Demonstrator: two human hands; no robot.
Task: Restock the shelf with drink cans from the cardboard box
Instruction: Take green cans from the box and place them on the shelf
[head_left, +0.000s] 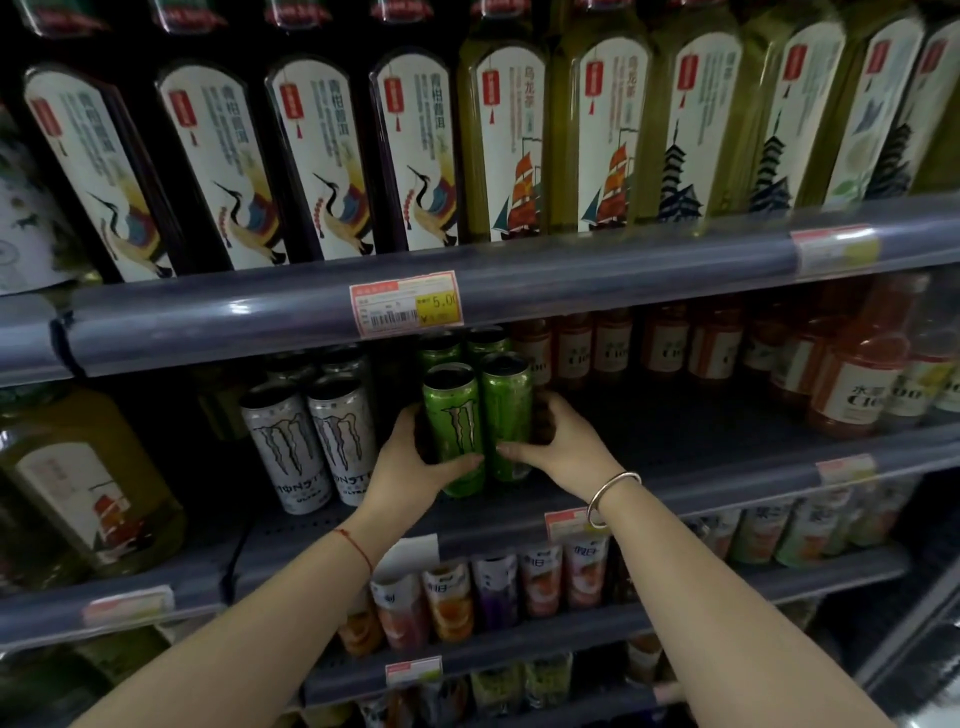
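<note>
frame centre: left hand (410, 460) wraps left green monster can (453, 415); right hand (563, 441) wraps right green monster can (508, 405); both stand on shelf (701, 457).

Two cans (454, 431) stand side by side on the shelf (675, 436), probably two more behind; another can pair (311, 441) stands left, bottles (675, 348) right.

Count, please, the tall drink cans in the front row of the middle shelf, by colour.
white-and-silver tall metal cans: 2
green tall metal cans: 2
Total: 4
The rear cans behind this row are left out, since some of them are too dark to count.
</note>
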